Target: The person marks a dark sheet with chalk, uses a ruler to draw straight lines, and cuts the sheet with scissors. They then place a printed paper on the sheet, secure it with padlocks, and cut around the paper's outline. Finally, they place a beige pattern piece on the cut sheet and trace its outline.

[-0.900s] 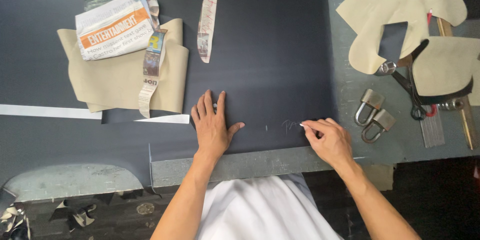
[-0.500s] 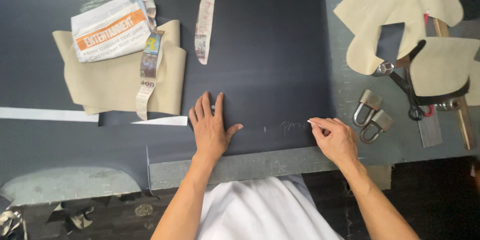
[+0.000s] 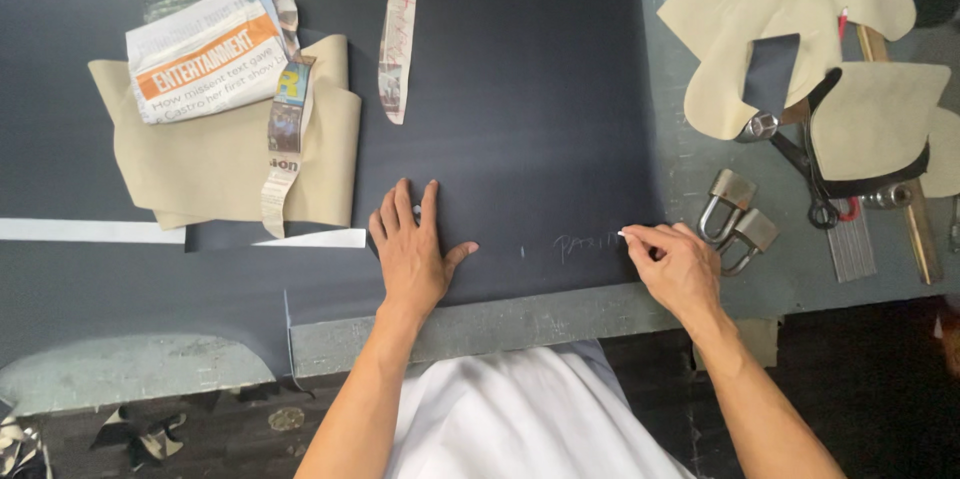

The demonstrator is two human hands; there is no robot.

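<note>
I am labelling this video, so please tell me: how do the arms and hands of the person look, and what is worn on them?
Both forearms are bare, without sleeves, gloves, watch or rings that I can see on the left hand or right hand. The person wears a white garment.

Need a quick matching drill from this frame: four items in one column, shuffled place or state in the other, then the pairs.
Items:
1. left hand
2. right hand
3. two grey metal padlocks
4. folded newspaper bundle

Places or states:
A. on the beige fabric piece, top left
B. pinching a small white chalk at faint marks
C. flat, palm down on the dark sheet
D. on the grey tabletop, right of the dark sheet

Pairs: 1-C, 2-B, 3-D, 4-A
</note>
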